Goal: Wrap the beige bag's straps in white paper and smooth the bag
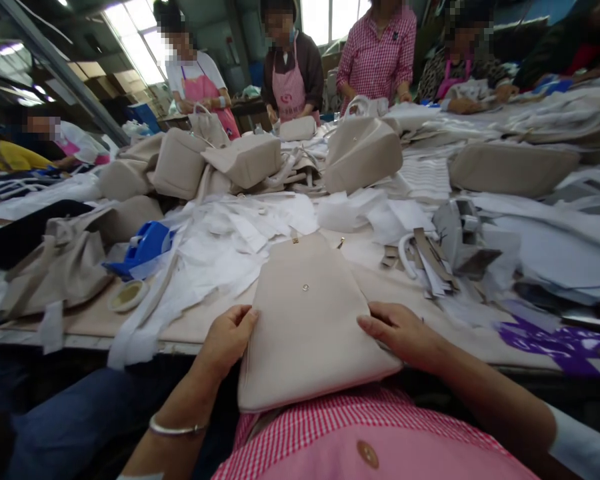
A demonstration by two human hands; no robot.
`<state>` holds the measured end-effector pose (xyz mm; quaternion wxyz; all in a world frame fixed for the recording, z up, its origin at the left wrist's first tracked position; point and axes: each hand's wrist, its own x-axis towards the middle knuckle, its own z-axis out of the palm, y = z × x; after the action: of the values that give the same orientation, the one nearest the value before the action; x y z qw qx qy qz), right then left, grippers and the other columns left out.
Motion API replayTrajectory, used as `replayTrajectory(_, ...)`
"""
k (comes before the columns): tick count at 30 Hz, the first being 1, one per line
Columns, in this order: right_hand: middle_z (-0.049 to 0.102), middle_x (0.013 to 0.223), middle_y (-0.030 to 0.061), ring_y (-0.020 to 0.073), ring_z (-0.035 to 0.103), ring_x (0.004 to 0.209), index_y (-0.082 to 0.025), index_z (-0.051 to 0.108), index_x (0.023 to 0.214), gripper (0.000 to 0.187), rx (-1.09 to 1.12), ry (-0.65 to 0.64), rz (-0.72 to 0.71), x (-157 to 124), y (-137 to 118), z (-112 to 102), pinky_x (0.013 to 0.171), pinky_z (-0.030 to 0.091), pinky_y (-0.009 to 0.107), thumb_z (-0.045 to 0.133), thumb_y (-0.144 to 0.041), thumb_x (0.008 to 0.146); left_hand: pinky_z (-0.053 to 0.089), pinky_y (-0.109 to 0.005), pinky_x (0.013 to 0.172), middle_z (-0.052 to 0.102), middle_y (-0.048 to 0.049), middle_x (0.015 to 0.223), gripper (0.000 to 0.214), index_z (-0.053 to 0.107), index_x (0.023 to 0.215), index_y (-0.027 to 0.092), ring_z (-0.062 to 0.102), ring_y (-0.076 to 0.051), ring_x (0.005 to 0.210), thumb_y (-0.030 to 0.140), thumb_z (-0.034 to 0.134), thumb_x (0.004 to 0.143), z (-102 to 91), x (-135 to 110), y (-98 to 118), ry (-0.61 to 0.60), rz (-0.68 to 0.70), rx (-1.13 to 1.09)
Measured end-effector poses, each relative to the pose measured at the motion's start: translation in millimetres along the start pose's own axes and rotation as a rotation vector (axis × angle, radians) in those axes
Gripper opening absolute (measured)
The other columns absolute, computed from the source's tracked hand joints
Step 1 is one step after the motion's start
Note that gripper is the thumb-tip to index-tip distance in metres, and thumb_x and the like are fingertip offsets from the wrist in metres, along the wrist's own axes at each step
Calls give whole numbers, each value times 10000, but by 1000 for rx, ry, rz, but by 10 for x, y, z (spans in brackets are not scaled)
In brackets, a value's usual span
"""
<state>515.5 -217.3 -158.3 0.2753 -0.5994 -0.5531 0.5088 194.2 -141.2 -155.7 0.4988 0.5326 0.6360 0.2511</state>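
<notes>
A beige handbag [310,333] lies in front of me, its near end reaching past the table edge toward my apron. A small round metal snap sits near its middle, and bits of gold hardware show at its far end. My left hand [229,339] grips the bag's left edge, thumb on top and fingers mostly hidden beneath. On the opposite edge, my right hand [399,331] holds it the same way. White tissue paper [230,233] is spread just beyond the bag.
Several beige bags [365,153] are heaped across the table. At left are a blue tape dispenser [147,247] and a tape roll [128,295]. To the right lie trimmed strips [433,260], another dispenser [455,230] and purple plastic [555,340]. Co-workers stand along the far side.
</notes>
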Motion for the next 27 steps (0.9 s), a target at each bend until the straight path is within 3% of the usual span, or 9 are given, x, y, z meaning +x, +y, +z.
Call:
replayTrajectory(3, 731, 991, 84, 263, 655, 903, -153, 684, 1030, 407, 236, -37, 142, -35, -87, 86, 742, 490, 333, 673, -477, 783, 524, -293, 664, 750, -65, 875, 452, 675, 1017, 168, 689, -223, 775, 558, 625, 793, 24, 97, 131, -55, 62, 33)
replayTrajectory(6, 735, 1036, 79, 237, 673, 898, -154, 650, 1126, 432, 523, -12, 155, -72, -64, 186, 747, 497, 316, 727, -340, 743, 519, -304, 671, 759, -61, 873, 418, 688, 986, 173, 694, -236, 778, 542, 598, 809, 77, 256, 159, -44, 106, 114)
replayTrajectory(11, 743, 1047, 74, 201, 700, 843, -169, 653, 1135, 464, 834, -18, 100, -12, 71, 336, 724, 508, 287, 793, -287, 709, 501, -317, 619, 734, -73, 788, 453, 676, 892, 160, 679, -234, 711, 531, 418, 910, 159, 484, -31, -34, 100, 278)
replayTrajectory(14, 757, 990, 76, 200, 709, 793, -157, 669, 1103, 467, 882, -29, 152, 76, 126, 375, 717, 515, 293, 821, -289, 682, 491, -368, 689, 694, -91, 764, 381, 673, 901, 141, 651, -259, 743, 460, 464, 908, 137, 523, -32, 21, 160, 488)
replayTrajectory(16, 764, 944, 74, 196, 710, 763, -151, 679, 1074, 440, 873, 4, 186, 123, 137, 382, 707, 518, 294, 820, -309, 689, 483, -396, 749, 677, -111, 864, 345, 652, 1080, 125, 630, -276, 822, 386, 551, 879, 115, 519, 61, 157, 325, 659)
replayTrajectory(18, 767, 913, 74, 189, 708, 741, -146, 686, 1051, 416, 860, 31, 215, 154, 140, 383, 687, 518, 286, 815, -327, 699, 482, -378, 779, 647, -116, 975, 368, 607, 1214, 149, 610, -260, 887, 305, 572, 883, 120, 512, 191, 240, 621, 842)
replayTrajectory(22, 767, 891, 77, 189, 708, 738, -140, 693, 1020, 399, 870, 35, 241, 182, 157, 377, 677, 522, 282, 818, -335, 695, 455, -323, 708, 621, -59, 888, 217, 680, 1035, 208, 573, -199, 793, 240, 480, 956, 240, 528, 426, 23, 1175, 1081)
replayTrajectory(24, 767, 890, 78, 198, 711, 741, -140, 692, 1020, 402, 892, 25, 240, 189, 164, 370, 684, 527, 292, 817, -340, 694, 430, -337, 674, 612, -54, 828, 235, 675, 944, 192, 550, -201, 739, 218, 443, 972, 330, 538, 508, -78, 1321, 1209)
replayTrajectory(27, 765, 896, 83, 200, 712, 731, -135, 684, 1043, 422, 906, 0, 229, 196, 163, 356, 690, 529, 297, 810, -342, 698, 396, -354, 645, 605, -66, 802, 240, 648, 863, 163, 530, -204, 702, 147, 429, 958, 452, 539, 602, -201, 1427, 1342)
